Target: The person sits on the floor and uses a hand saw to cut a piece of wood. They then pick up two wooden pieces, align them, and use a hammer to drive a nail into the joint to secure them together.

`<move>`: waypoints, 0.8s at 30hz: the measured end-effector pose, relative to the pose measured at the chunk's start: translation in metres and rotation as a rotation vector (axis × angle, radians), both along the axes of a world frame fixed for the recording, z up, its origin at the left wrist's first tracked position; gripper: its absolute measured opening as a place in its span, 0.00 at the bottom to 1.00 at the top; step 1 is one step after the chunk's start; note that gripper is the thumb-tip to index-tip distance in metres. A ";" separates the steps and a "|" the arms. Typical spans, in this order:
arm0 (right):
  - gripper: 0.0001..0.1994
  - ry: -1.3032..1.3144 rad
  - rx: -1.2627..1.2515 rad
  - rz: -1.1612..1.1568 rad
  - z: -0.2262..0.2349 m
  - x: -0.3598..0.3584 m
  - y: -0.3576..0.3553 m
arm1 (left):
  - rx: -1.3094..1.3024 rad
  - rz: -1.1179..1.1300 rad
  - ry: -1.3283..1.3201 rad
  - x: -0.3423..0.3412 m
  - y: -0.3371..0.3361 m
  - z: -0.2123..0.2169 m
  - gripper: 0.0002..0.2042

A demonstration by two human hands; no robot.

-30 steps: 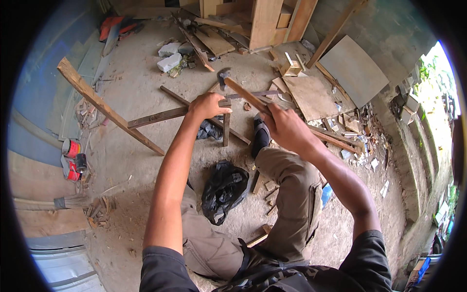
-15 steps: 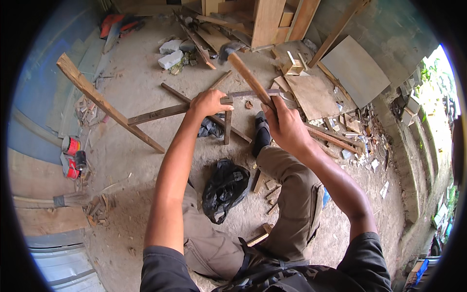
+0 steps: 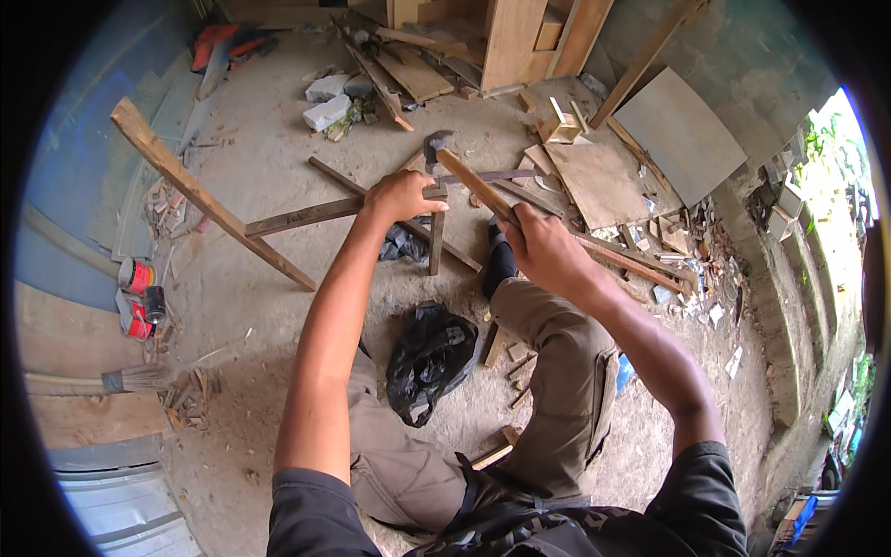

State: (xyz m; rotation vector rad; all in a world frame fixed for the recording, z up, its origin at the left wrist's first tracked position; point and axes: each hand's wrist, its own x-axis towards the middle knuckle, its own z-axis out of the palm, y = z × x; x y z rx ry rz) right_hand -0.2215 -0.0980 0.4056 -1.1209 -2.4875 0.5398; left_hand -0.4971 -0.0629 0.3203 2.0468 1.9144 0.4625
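Note:
My right hand (image 3: 548, 243) is closed round the wooden handle of a hammer (image 3: 471, 183). The hammer's dark head points away from me, just above and beyond my left hand. My left hand (image 3: 399, 198) grips a dark wooden frame (image 3: 306, 218) near the corner where a bar meets a short upright piece (image 3: 435, 243). Whether the fingers also pinch a nail there is too small to tell. At its left end the bar meets a long, lighter plank (image 3: 209, 204) standing aslant. Another thin wooden strip (image 3: 334, 174) crosses behind the bar.
A black plastic bag (image 3: 432, 362) lies between my legs. Wood scraps and a plywood sheet (image 3: 594, 186) lie to the right, near a leaning board (image 3: 679, 135). Broken blocks (image 3: 328, 113) sit farther off. Red cans (image 3: 137, 278) and a broom (image 3: 135, 379) are at left.
My right hand has swung the hammer down, bringing its head lower and nearer the corner of the frame. The left hand stays at its place on the frame.

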 end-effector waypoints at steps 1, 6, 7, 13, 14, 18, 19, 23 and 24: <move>0.12 -0.063 -0.007 0.018 0.003 0.000 0.001 | -0.012 -0.011 -0.005 -0.001 0.000 -0.001 0.23; 0.14 0.140 -0.008 -0.022 0.004 -0.003 0.000 | 0.082 0.055 0.033 0.001 0.000 -0.005 0.25; 0.14 0.166 -0.032 -0.036 0.002 -0.004 -0.002 | 0.124 0.068 0.049 -0.001 0.001 -0.008 0.25; 0.14 -0.071 -0.058 0.041 0.001 0.004 -0.001 | -0.002 -0.013 -0.007 -0.003 0.002 -0.005 0.25; 0.14 -0.005 -0.037 0.025 0.000 0.001 -0.002 | 0.011 0.002 0.013 -0.003 0.002 -0.004 0.25; 0.14 0.041 0.035 -0.050 -0.012 0.002 -0.012 | 0.013 0.007 0.000 0.001 0.001 -0.002 0.24; 0.14 0.006 0.055 -0.067 -0.014 0.004 -0.012 | 0.007 -0.002 -0.021 0.002 0.001 0.000 0.23; 0.13 0.036 -0.018 0.019 0.010 -0.001 0.001 | 0.045 -0.007 0.006 -0.005 0.001 -0.004 0.23; 0.12 0.093 0.004 0.004 0.014 -0.002 -0.001 | 0.028 -0.005 0.004 -0.001 0.000 -0.001 0.23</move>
